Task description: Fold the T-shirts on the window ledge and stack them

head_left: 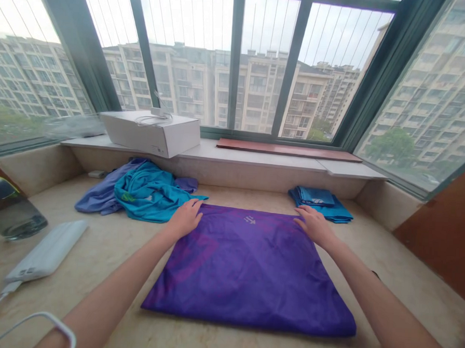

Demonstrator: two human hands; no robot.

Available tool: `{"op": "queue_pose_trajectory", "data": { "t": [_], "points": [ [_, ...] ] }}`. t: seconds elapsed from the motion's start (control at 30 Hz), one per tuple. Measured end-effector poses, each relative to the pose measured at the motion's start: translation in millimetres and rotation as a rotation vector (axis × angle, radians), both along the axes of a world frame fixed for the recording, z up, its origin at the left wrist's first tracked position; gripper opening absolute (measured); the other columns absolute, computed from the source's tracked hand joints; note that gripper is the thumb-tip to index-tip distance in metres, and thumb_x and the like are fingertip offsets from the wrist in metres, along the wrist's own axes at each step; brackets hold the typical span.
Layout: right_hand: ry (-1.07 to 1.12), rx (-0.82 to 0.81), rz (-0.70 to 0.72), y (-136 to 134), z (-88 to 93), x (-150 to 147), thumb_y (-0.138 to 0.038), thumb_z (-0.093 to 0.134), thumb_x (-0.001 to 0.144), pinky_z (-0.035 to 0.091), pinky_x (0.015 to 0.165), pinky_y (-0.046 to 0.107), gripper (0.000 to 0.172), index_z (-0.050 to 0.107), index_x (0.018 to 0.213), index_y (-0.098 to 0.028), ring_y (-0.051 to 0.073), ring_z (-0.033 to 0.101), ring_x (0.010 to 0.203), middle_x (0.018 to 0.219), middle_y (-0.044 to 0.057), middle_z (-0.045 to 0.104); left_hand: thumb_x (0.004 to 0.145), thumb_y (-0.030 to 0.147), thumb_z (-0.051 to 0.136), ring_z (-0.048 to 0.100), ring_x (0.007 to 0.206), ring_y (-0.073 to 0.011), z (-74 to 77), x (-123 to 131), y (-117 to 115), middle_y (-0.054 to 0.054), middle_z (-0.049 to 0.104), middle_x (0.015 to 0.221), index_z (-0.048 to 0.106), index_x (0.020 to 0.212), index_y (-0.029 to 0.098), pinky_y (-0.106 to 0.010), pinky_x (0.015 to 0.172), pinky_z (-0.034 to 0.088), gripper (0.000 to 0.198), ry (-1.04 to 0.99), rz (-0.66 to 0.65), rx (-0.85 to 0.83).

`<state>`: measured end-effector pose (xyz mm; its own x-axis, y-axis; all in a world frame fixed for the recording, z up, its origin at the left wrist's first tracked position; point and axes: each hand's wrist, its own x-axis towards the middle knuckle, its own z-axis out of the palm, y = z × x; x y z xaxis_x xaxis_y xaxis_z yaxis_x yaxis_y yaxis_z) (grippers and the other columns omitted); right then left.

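A purple garment (250, 273) lies flat and folded into a broad shape on the stone sill, a small light logo near its far edge. At its far left corner rests my left hand (186, 218), fingers pointing forward on the fabric edge. My right hand (314, 226) touches the far right corner in the same way. Whether either hand pinches the cloth is hard to make out. Crumpled blue and lilac clothes (149, 190) lie beyond my left hand. Just past my right hand sits a stack of folded blue garments (319, 199).
A white box (152, 133) with a cable on top stands on the window ledge (257, 157), beside a reddish board (288, 150). At the left are a water bottle (12, 212) and a white power bank (49, 252) with a cable.
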<state>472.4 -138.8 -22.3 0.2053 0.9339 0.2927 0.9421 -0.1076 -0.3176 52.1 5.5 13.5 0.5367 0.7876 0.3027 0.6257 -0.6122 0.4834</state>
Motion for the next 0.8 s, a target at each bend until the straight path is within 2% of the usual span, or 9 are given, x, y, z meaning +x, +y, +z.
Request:
{"op": "queue_pose_trajectory", "data": {
  "t": [0.1, 0.17, 0.27, 0.37, 0.47, 0.57, 0.7, 0.8],
  "points": [
    [-0.007, -0.08, 0.21, -45, 0.4, -25, -0.036, 0.054, 0.097, 0.042, 0.113, 0.047, 0.038, 0.069, 0.129, -0.022, 0.03, 0.059, 0.127, 0.136, 0.013, 0.065, 0.093, 0.032, 0.061, 0.058, 0.128, -0.0329, -6.7, -12, -27, -0.016, 0.064, 0.135, 0.073, 0.116, 0.017, -0.048, 0.114, 0.041, 0.03, 0.168, -0.127, 0.044],
    [0.05, -0.185, 0.282, -86, 1.9, -40, -0.044, 0.054, 0.098, 0.041, 0.115, 0.047, 0.041, 0.066, 0.133, -0.027, 0.029, 0.057, 0.13, 0.141, 0.008, 0.063, 0.095, 0.036, 0.056, 0.057, 0.129, -0.0348, -10.4, -29, -57, -0.016, 0.064, 0.137, 0.072, 0.122, 0.017, -0.051, 0.115, 0.04, 0.037, 0.242, -0.198, 0.028],
    [0.169, -0.326, 0.292, -144, 3.0, -52, -0.05, 0.055, 0.097, 0.035, 0.12, 0.05, 0.045, 0.061, 0.14, -0.035, 0.03, 0.049, 0.139, 0.151, 0.002, 0.053, 0.092, 0.047, 0.06, 0.056, 0.132, -0.0356, -17.8, -64, -102, -0.012, 0.06, 0.144, 0.067, 0.133, 0.023, -0.051, 0.115, 0.04, 0.048, 0.255, -0.216, -0.084],
    [0.299, -0.392, 0.273, -181, -0.6, -54, -0.051, 0.061, 0.093, 0.029, 0.123, 0.053, 0.05, 0.059, 0.141, -0.038, 0.033, 0.043, 0.143, 0.155, 0.0, 0.048, 0.087, 0.053, 0.066, 0.052, 0.136, -0.0354, -27.1, -98, -126, -0.01, 0.054, 0.15, 0.063, 0.139, 0.026, -0.047, 0.117, 0.039, 0.058, 0.263, -0.197, -0.182],
    [0.341, -0.366, 0.248, -192, -9.5, -53, -0.05, 0.065, 0.091, 0.03, 0.122, 0.054, 0.051, 0.059, 0.14, -0.037, 0.033, 0.046, 0.141, 0.151, 0.001, 0.053, 0.087, 0.048, 0.067, 0.054, 0.136, -0.0323, -33.7, -116, -126, -0.007, 0.055, 0.149, 0.064, 0.137, 0.028, -0.043, 0.117, 0.04, 0.054, 0.203, -0.183, -0.229],
    [0.277, -0.274, 0.229, -189, -20.5, -56, -0.045, 0.064, 0.093, 0.038, 0.117, 0.052, 0.045, 0.063, 0.136, -0.037, 0.032, 0.054, 0.133, 0.143, 0.003, 0.062, 0.09, 0.041, 0.063, 0.061, 0.128, -0.0291, -37.4, -116, -121, -0.005, 0.063, 0.141, 0.071, 0.127, 0.03, -0.039, 0.114, 0.043, 0.04, 0.17, -0.166, -0.2],
    [0.104, -0.133, 0.24, -179, -31.6, -65, -0.034, 0.057, 0.098, 0.05, 0.103, 0.046, 0.031, 0.072, 0.125, -0.035, 0.029, 0.065, 0.116, 0.125, 0.005, 0.072, 0.091, 0.026, 0.053, 0.067, 0.12, -0.0275, -42.0, -106, -122, -0.007, 0.072, 0.127, 0.078, 0.113, 0.026, -0.04, 0.11, 0.048, 0.033, 0.206, -0.162, -0.062],
    [-0.021, -0.013, 0.277, -174, -35.6, -69, -0.025, 0.052, 0.1, 0.053, 0.095, 0.046, 0.025, 0.075, 0.11, -0.028, 0.026, 0.069, 0.101, 0.108, 0.006, 0.075, 0.092, 0.017, 0.045, 0.073, 0.107, -0.0267, -42.9, -104, -127, -0.009, 0.077, 0.114, 0.077, 0.105, 0.024, -0.041, 0.099, 0.056, 0.036, 0.187, -0.156, 0.079]
  ]
}}
